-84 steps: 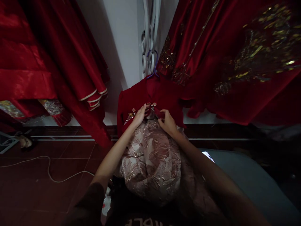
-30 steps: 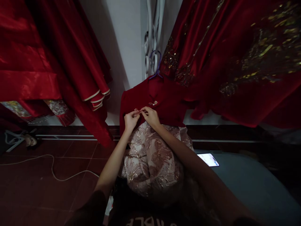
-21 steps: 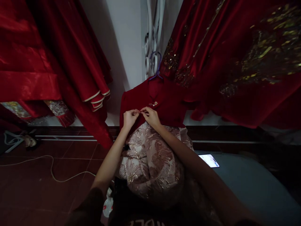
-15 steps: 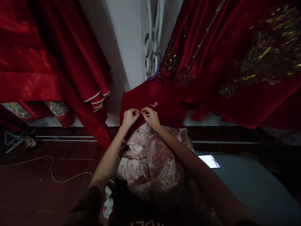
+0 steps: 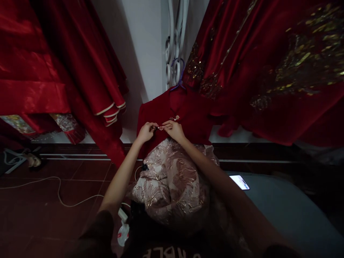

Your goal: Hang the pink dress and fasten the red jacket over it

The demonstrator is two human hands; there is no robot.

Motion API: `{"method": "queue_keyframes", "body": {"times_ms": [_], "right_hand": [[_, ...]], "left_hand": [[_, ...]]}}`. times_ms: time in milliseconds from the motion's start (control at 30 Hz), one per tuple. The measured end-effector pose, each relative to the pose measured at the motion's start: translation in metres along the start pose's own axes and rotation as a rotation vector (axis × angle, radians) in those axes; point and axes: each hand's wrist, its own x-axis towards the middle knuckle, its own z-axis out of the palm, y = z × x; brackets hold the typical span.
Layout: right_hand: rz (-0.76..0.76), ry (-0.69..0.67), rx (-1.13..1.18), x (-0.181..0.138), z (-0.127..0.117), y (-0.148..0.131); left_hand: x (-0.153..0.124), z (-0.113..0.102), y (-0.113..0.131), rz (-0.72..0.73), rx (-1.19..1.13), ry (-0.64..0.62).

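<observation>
A short red jacket (image 5: 193, 107) hangs in front of me on a purple hanger (image 5: 180, 80). One beaded clasp (image 5: 174, 118) sits on its front below the neckline. Lower down, a second, similar beaded clasp (image 5: 160, 128) shows between my fingertips. My left hand (image 5: 146, 132) pinches its left end, fingers closed. From the other side my right hand (image 5: 174, 130) pinches the right end with thumb and fingers. The fingers hide how the clasp's halves meet. Below the jacket, shiny pinkish brocade fabric (image 5: 172, 182) lies bunched under my forearms.
Red garments (image 5: 53, 64) hang at the left, and red sequinned ones (image 5: 242, 79) at the right. A lit phone (image 5: 239, 182) rests on a grey-green surface (image 5: 285, 211). A white cable (image 5: 60, 195) crosses the tiled floor, with shoes (image 5: 33, 162) at far left.
My hands have drawn slightly apart, and more of the lower beaded clasp now shows between my fingertips. Both hands remain at the jacket's front.
</observation>
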Motion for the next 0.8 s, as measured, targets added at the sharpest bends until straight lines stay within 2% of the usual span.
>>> {"method": "queue_keyframes", "body": {"times_ms": [67,167,233,333,467,500,633,800], "right_hand": [[0.120,-0.126,0.062,-0.001,-0.019,0.001],[0.205,-0.304,0.035,-0.012,-0.054,0.005],[0.178,-0.337,-0.106,-0.023,-0.075,0.009],[0.113,-0.300,-0.374,-0.037,-0.094,0.012],[0.080,-0.232,-0.550,-0.050,-0.093,0.015],[0.078,-0.230,-0.562,-0.051,-0.090,0.016],[0.087,-0.203,-0.599,-0.052,-0.076,0.025],[0.153,-0.181,-0.511,-0.052,-0.062,0.042]], "left_hand": [[-0.024,0.019,0.005,0.003,0.014,0.176],[-0.057,0.047,0.006,-0.036,0.039,0.272],[-0.067,0.057,0.001,-0.107,0.056,0.296],[-0.064,0.055,-0.011,-0.224,0.050,0.281],[-0.060,0.039,-0.020,-0.317,0.028,0.053],[-0.062,0.037,-0.020,-0.307,0.030,0.035],[-0.080,0.044,-0.007,-0.199,0.077,0.141],[-0.088,0.051,0.000,-0.124,0.129,-0.037]]}}
